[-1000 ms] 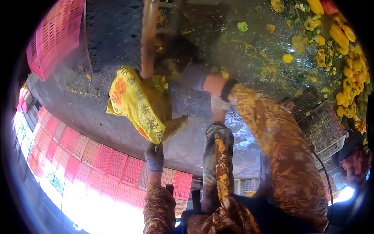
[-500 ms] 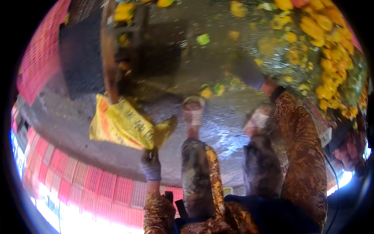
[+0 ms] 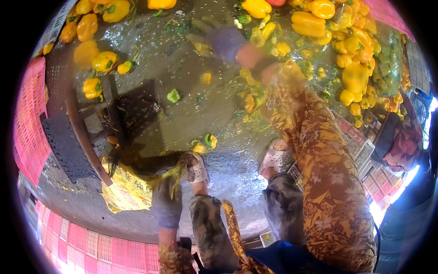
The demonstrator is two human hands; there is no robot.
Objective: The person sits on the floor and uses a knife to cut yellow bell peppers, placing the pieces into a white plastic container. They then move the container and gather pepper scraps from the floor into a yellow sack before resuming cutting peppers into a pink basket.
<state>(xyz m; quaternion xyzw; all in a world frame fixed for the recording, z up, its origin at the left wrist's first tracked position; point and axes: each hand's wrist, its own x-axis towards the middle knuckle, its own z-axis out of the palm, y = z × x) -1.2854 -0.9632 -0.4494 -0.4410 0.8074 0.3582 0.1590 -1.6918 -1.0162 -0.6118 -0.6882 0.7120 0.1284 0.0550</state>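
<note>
- Broadly, everything is carried by the wet, dark floor [image 3: 237, 182], which is bordered at the lower left by stacked pink crates [image 3: 98, 246].
- Toward the floor's far right edge, a heap of yellow peppers [image 3: 356, 75] is piled; smooth, slick skins and flesh that is easily bruised may be expected, so each would be best cupped around its shoulders.
- On the floor's left part, a wooden frame [image 3: 86, 141] is seen tilted, its lower end brought over or against the bag; which of the two cannot be told.
- Near the floor's lower left edge, beside the left foot, the yellow bag [image 3: 130, 189] is crumpled; it is judged light, limp and tough, perhaps slippery where wetted, and best gripped by a gathered corner.
- Dark printed characters and an orange patch are shown on the bag, broken up by folds; no brand can be made out.
- By the left hand [image 3: 168, 205], gloved, the bag's gathered end is pinched.
- The right hand [image 3: 221, 41], also gloved, is stretched over the far floor, fingers spread, with a broken pepper [image 3: 263, 34] just beside it.
</note>
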